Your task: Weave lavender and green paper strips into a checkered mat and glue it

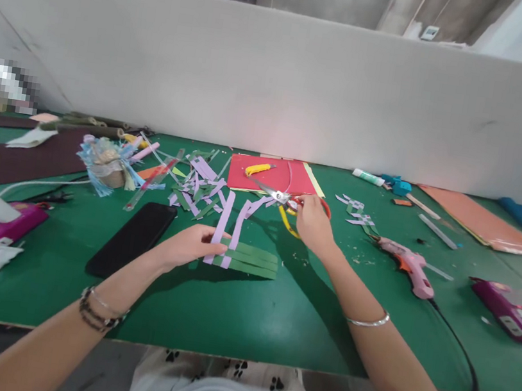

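My left hand (193,242) pinches a piece of woven paper strips (252,260), thumb in front and fingers partly hidden behind it. Green strips in it run out to the right, and two lilac strips cross them and stick up past the weave. Over the table, my right hand (314,224) is closed on a pair of scissors (282,197) with red and yellow handles. Their blades point left, toward a yellow utility knife (259,169) on red paper (238,179). Loose lilac and green paper strips (201,190) lie piled beyond my left hand.
A black phone (132,241) lies by my left forearm, with a clear ruler (153,182) behind. To the right are a pink glue gun (409,265) with a trailing cord, a glue stick (368,177) and a purple power strip (511,311). A pale partition (277,81) stands behind.
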### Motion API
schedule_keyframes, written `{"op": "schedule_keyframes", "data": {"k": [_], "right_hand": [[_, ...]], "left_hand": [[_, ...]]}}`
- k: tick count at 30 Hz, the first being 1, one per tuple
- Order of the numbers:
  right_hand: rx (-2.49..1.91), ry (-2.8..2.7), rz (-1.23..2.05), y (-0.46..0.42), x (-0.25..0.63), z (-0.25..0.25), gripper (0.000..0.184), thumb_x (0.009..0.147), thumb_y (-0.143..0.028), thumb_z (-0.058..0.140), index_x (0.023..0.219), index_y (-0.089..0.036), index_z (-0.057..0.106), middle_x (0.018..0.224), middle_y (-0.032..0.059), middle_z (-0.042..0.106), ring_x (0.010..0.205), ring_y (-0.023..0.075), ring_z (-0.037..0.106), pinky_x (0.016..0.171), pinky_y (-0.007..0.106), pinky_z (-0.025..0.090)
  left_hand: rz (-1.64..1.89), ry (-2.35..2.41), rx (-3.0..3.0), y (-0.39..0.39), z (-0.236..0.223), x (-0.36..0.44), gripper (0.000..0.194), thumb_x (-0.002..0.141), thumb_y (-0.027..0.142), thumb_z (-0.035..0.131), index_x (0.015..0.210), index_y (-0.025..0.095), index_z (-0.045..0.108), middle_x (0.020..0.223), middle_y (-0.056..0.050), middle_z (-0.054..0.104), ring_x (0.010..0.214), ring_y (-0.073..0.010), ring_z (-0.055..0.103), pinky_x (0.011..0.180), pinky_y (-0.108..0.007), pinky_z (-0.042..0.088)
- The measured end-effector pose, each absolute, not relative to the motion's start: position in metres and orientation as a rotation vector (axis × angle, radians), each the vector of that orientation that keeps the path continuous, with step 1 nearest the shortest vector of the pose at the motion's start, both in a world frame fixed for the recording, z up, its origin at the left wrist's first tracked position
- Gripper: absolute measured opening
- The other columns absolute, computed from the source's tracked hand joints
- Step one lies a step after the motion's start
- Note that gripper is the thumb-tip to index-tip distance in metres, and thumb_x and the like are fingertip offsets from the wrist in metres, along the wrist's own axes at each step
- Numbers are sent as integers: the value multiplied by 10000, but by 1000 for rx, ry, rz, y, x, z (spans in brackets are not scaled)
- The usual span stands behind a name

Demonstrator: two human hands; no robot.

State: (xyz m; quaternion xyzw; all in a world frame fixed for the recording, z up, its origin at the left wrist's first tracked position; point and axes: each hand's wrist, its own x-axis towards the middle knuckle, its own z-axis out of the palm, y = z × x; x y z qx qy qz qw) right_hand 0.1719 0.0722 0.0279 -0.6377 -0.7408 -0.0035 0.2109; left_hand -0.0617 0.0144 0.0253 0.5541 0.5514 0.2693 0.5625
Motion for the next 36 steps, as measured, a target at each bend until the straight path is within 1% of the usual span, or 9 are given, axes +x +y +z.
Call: {"op": "schedule_keyframes", "data": {"k": [3,7,11,14,18,21,25,30,36], "right_hand": [[-1543,-1715,265,70,182,39,210,821,-292,360,902,-144,485,963,122,543,910,202,511,788,331,412],[-1253,-1509,928,55,188,46,282,707,-411,485,888,-195,468,764,2,490,651,115,466,613,252,418],[-1038,-1441,1302,32,183,46,329,620,-419,564,865,-208,499,686,-40,413,566,74,389,527,208,371],[-932,-1377,1535,18,174,43,352,565,-338,615,876,-208,513,724,-38,440,582,64,405,505,189,366],[-965,-1379,1556,15,162,35,319,521,-259,702,752,-199,491,617,-75,411,482,30,337,429,158,304],[-934,-1220,1547,21,162,32,368,557,-442,692,645,-201,428,524,-95,340,401,26,261,361,159,248],[-788,-1053,1425,31,177,40,485,545,-634,616,569,-209,384,484,-84,339,391,51,338,408,207,384],[-744,-1013,1166,34,194,51,451,562,-631,608,576,-218,426,535,-63,394,509,85,466,661,298,504],[-855,-1265,1307,27,188,39,451,613,-644,542,589,-210,421,521,-57,399,458,83,431,538,282,481]], "left_hand": [[832,1302,1186,23,26,-65,216,545,237,684,744,157,665,671,0,661,622,-142,572,554,-227,419],[1161,1129,931,39,33,-60,135,593,181,670,720,138,664,687,-13,675,681,-132,606,631,-217,463],[1389,964,747,55,47,-51,47,652,88,628,679,126,630,648,-10,661,593,-104,605,554,-193,479],[1498,908,663,65,55,-46,103,684,71,610,612,136,577,582,16,625,507,-68,568,492,-160,459],[1592,815,580,72,60,-41,152,729,45,558,606,134,562,573,16,605,495,-59,551,482,-153,456],[1657,798,443,73,62,-40,225,762,32,514,568,142,540,535,24,574,468,-53,526,473,-149,451],[1738,823,259,87,69,-50,304,792,29,483,516,152,512,491,29,536,441,-43,495,445,-135,424],[1929,780,214,115,87,-71,357,812,20,454,488,169,474,449,62,492,419,-12,459,438,-96,389],[1795,731,617,106,90,-44,234,697,14,550,521,168,552,537,42,590,501,-52,535,479,-149,430]]}}
